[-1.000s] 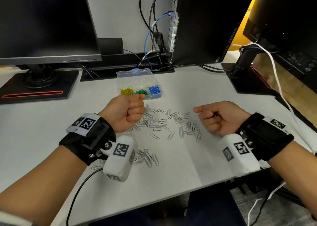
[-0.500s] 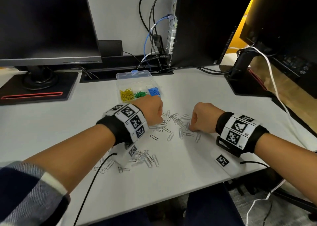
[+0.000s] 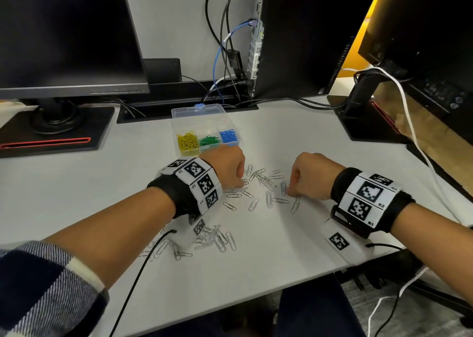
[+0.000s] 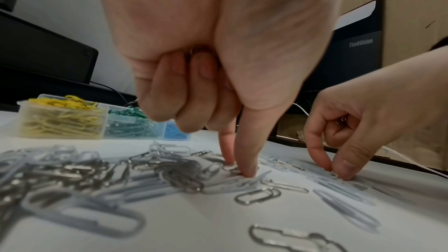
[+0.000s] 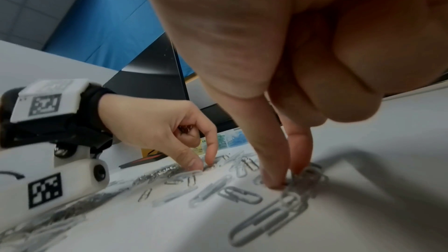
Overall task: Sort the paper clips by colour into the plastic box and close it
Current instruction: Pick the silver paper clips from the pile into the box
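Black wristbands (image 3: 368,203), white tag blocks (image 3: 202,183)

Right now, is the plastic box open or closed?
Open. The plastic box has its clear lid tilted back behind it, and the yellow, green and blue clips lie uncovered in its front compartments.

the white worktop (image 3: 294,137) carries scattered silver paper clips (image 3: 266,183), an open plastic box (image 3: 202,121), two monitor stands (image 3: 53,129) and cables (image 3: 302,102).

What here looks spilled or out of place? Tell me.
Grey and silver paper clips lie strewn loose over the desk, with a second heap near its front edge. The plastic box stands open, holding only yellow, green and blue clips. Nothing looks damaged.
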The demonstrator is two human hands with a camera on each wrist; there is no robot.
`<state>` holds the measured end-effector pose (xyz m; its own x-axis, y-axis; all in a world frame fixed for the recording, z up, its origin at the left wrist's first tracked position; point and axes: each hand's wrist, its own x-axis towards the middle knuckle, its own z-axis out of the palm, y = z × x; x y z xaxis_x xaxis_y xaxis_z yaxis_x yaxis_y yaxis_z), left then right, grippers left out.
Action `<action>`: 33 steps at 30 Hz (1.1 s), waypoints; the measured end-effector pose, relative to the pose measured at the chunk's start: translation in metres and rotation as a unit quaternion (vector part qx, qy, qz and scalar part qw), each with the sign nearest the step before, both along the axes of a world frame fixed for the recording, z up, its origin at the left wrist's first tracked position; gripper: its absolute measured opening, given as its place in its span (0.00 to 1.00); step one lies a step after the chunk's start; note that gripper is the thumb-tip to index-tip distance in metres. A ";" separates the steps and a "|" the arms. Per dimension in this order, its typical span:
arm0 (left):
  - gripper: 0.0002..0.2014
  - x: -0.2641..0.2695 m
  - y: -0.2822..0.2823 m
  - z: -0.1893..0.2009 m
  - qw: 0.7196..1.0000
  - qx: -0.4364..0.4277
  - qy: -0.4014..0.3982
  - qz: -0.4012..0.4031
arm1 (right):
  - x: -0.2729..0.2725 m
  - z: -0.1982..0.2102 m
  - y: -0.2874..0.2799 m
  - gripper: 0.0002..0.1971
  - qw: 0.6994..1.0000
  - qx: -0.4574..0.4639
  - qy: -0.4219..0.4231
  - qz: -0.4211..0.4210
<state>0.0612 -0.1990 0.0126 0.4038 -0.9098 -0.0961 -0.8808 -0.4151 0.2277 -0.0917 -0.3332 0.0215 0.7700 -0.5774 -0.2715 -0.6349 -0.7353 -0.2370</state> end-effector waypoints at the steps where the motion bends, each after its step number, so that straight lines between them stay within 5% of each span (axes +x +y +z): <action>1: 0.06 -0.001 -0.001 -0.001 1.000 0.003 0.000 0.000 | 0.000 -0.001 0.000 0.10 1.000 0.002 0.006 0.001; 11: 0.07 0.001 -0.006 -0.008 0.999 0.049 0.009 -0.002 | 0.002 -0.003 -0.003 0.07 0.999 0.025 0.029 0.014; 16: 0.06 0.000 -0.004 -0.004 0.997 0.041 0.062 0.018 | -0.005 0.007 -0.007 0.14 0.992 0.113 -0.049 -0.038; 18: 0.12 0.002 -0.003 0.001 0.992 0.016 0.116 0.041 | -0.007 0.011 -0.007 0.16 0.958 0.243 -0.120 -0.090; 20: 0.17 0.004 -0.001 0.007 0.973 -0.035 0.213 0.083 | -0.010 0.012 -0.010 0.13 0.842 0.475 -0.189 -0.171; 23: 0.18 0.007 0.004 0.017 0.854 -0.116 0.479 0.165 | -0.014 0.010 -0.012 0.07 0.630 0.716 -0.235 -0.189; 26: 0.16 0.009 0.014 0.021 0.732 -0.182 0.631 0.180 | -0.015 -0.005 -0.017 0.09 0.506 0.808 -0.260 -0.154; 29: 0.16 0.012 0.027 0.024 0.625 -0.251 0.715 0.186 | -0.009 -0.017 -0.019 0.12 0.444 0.850 -0.256 -0.123; 33: 0.18 0.018 0.048 0.029 0.515 -0.306 0.780 0.181 | -0.001 -0.011 -0.012 0.14 0.411 0.866 -0.255 -0.127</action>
<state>0.0787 -0.1507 0.0414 0.4235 -0.8548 -0.2999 0.6822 0.0832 0.7264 -0.0925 -0.3450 0.0102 0.9565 0.0637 -0.2848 -0.1828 0.8915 -0.4146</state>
